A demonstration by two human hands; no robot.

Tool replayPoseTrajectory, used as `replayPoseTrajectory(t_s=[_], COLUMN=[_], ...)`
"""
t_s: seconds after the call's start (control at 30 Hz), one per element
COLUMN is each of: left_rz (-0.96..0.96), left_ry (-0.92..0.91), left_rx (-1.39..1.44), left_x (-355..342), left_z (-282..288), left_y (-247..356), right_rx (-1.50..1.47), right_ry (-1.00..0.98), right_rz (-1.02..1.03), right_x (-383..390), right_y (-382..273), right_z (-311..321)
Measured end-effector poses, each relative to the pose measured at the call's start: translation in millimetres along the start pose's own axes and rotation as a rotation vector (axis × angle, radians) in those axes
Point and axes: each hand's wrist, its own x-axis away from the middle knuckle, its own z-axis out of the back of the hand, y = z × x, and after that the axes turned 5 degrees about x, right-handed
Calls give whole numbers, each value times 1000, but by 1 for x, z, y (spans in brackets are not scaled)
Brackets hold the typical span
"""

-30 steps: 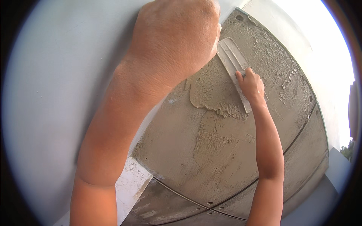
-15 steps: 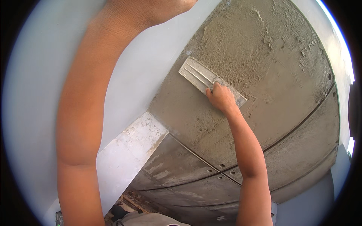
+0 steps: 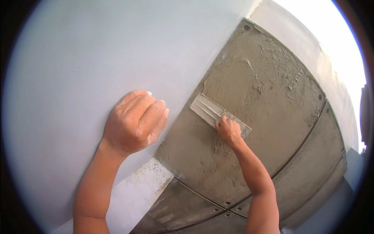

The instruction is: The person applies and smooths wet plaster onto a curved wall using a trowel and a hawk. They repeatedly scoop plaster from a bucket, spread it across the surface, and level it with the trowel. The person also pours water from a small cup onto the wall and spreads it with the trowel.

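Note:
My right hand (image 3: 229,130) is wrapped round the handle of a rectangular plastering trowel (image 3: 203,107). The trowel's long pale blade lies against wet grey mortar (image 3: 222,154) on a wall panel, slanting down to the right. Left of it, my left hand (image 3: 134,121) is closed with its fingers curled, in front of the smooth pale wall (image 3: 70,78). Whitish dust covers its knuckles and fingertips. Its palm faces away, so anything inside it is hidden; I cannot tell whether it touches the wall.
A white ledge (image 3: 142,191) with mortar spots meets the panel's lower left corner. Dark grooves (image 3: 300,146) divide the panels, with small round holes (image 3: 246,27) near their corners. Rough mortar ridges (image 3: 269,78) mark the upper part. Bright sky (image 3: 327,23) shows at upper right.
The view has shifted upward, showing the panel's top corner. My left hand has come down from the top edge into full view. My right hand still grips the trowel on the mortar.

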Motion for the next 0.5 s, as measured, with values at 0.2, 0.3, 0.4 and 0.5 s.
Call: replayPoseTrajectory(t_s=[0.2,0.3,0.4,0.5], left_rz=[-7,-6,-2,12], left_ry=[-31,-31,-16,-7], left_rx=[-20,-2,37,45], left_x=[3,1,-2,-3], left_z=[4,3,1,-5], left_y=[1,1,1,1], right_rx=[-106,-127,-194,-593], right_ry=[447,554,594,754], right_rz=[-303,-486,-711,-796], right_x=[-73,-76,-40,-3], right_y=[64,122,172,174], right_z=[84,116,125,122])
